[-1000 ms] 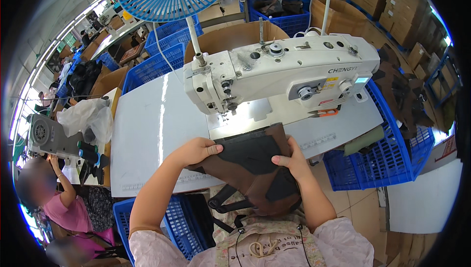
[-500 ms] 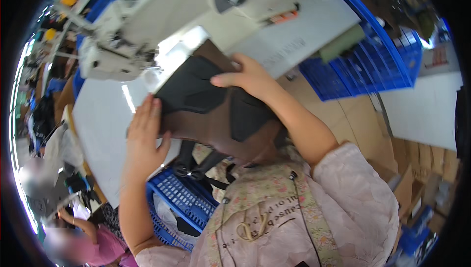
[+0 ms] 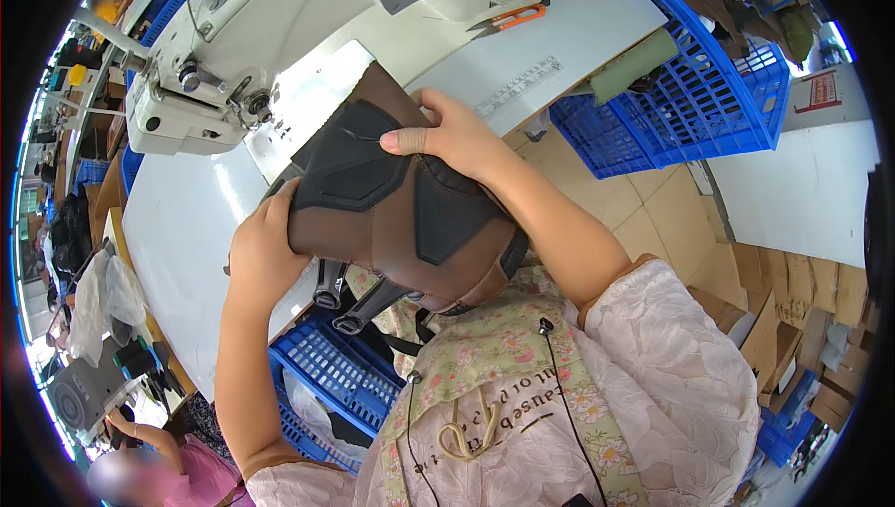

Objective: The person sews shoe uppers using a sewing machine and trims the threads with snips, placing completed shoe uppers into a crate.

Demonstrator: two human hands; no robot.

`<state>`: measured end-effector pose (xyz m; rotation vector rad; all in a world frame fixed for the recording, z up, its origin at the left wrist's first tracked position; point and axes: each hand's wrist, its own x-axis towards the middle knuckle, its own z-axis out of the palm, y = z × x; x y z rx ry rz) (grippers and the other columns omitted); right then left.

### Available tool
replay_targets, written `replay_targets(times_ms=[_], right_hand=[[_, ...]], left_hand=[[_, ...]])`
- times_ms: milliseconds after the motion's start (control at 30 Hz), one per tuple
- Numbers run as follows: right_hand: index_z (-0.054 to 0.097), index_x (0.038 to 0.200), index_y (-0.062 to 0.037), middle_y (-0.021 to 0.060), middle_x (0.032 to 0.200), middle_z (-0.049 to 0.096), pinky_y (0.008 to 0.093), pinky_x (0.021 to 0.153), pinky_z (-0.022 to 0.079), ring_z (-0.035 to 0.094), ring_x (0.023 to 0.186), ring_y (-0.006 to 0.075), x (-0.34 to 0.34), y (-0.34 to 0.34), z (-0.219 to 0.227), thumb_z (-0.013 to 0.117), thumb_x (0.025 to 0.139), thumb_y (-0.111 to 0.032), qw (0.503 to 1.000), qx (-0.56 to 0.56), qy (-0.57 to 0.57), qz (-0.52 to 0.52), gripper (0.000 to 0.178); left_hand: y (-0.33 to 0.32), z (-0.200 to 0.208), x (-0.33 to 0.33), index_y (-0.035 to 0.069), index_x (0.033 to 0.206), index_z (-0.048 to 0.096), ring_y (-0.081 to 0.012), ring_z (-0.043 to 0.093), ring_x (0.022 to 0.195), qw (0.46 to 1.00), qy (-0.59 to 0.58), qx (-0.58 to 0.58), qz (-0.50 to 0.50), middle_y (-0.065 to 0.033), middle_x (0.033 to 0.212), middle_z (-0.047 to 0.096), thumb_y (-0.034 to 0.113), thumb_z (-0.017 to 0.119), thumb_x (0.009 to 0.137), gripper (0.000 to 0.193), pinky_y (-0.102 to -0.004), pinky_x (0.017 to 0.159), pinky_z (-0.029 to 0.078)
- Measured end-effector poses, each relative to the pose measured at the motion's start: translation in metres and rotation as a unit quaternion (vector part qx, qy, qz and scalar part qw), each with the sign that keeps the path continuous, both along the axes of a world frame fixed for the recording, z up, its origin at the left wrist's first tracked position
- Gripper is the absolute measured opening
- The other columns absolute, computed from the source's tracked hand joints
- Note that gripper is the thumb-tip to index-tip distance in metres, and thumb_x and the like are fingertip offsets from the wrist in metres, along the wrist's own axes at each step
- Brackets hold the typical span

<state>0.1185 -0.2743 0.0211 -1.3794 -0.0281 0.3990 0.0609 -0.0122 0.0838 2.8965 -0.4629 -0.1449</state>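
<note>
Before the machine point(image 3: 298, 18), the piece point(image 3: 378, 209), likely light, soft and pliant, suits a hold at both side edges, the right hand point(image 3: 455, 139) clamped on it, the left hand point(image 3: 263, 251) touching, grip unclear.

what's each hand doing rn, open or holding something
Left hand: holding the brown-and-black piece at its left edge.
Right hand: holding the same piece, thumb on top.
</note>
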Motion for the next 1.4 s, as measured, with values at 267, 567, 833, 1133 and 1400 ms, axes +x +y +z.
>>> replay_targets(times_ms=[267, 567, 833, 1133, 1400], right_hand=[[0.056, 0.113, 0.0038, 0.0122, 0.100, 0.066, 0.0274, 0.078, 0.050, 0.063, 0.091, 0.0155, 0.000, -0.001, -0.003, 0.080, 0.078, -0.029, 0.999, -0.021, -0.038, 0.016, 0.053], [0.061, 0.109, 0.0046, 0.0143, 0.097, 0.067, 0.0302, 0.078, 0.051, 0.064, 0.089, 0.0196, 0.001, 0.008, 0.004, 0.082, 0.074, -0.042, 0.991, -0.114, -0.072, -0.024, 0.062], [0.059, 0.111, 0.0048, 0.0180, 0.100, 0.066, 0.0364, 0.083, 0.047, 0.063, 0.092, 0.0281, 0.000, 0.008, 0.043, 0.067, 0.081, -0.057, 0.919, -0.370, -0.122, 0.060, 0.069], [0.057, 0.120, 0.0022, 0.0230, 0.113, 0.062, 0.0412, 0.089, 0.047, 0.059, 0.104, 0.0373, -0.014, -0.002, 0.055, 0.068, 0.083, -0.046, 0.847, -0.420, -0.326, 0.021, 0.062], [0.055, 0.129, -0.0045, 0.0155, 0.137, 0.049, 0.0500, 0.112, 0.027, 0.036, 0.136, 0.0339, 0.004, 0.022, 0.074, 0.074, 0.073, -0.047, 0.710, -0.407, -0.551, 0.167, 0.073]], left_hand=[[0.007, 0.005, 0.012, 0.006, 0.127, 0.056, -0.0341, 0.062, 0.103, 0.997, -0.024, 0.047, -0.049, -0.0143, 0.110, 0.066, 0.002, 0.073, 0.060, 0.070, -0.0428, 0.086, 0.050], [0.010, 0.003, 0.012, 0.011, 0.131, 0.054, -0.0376, 0.060, 0.105, 0.999, 0.037, 0.011, -0.014, -0.0162, 0.114, 0.065, -0.004, 0.065, 0.063, 0.070, -0.0426, 0.088, 0.049], [0.018, -0.001, 0.007, 0.011, 0.131, 0.054, -0.0331, 0.061, 0.105, 0.999, 0.049, -0.004, -0.017, -0.0121, 0.115, 0.065, -0.004, 0.065, 0.065, 0.068, -0.0417, 0.087, 0.050], [0.026, -0.005, 0.004, 0.011, 0.130, 0.056, -0.0341, 0.061, 0.105, 0.998, 0.009, -0.026, -0.055, -0.0129, 0.114, 0.065, -0.002, 0.065, 0.066, 0.065, -0.0414, 0.086, 0.050], [0.031, -0.010, 0.000, 0.009, 0.130, 0.055, -0.0328, 0.062, 0.098, 0.996, 0.004, -0.011, -0.092, -0.0116, 0.113, 0.066, 0.003, 0.070, 0.065, 0.067, -0.0403, 0.084, 0.050]])
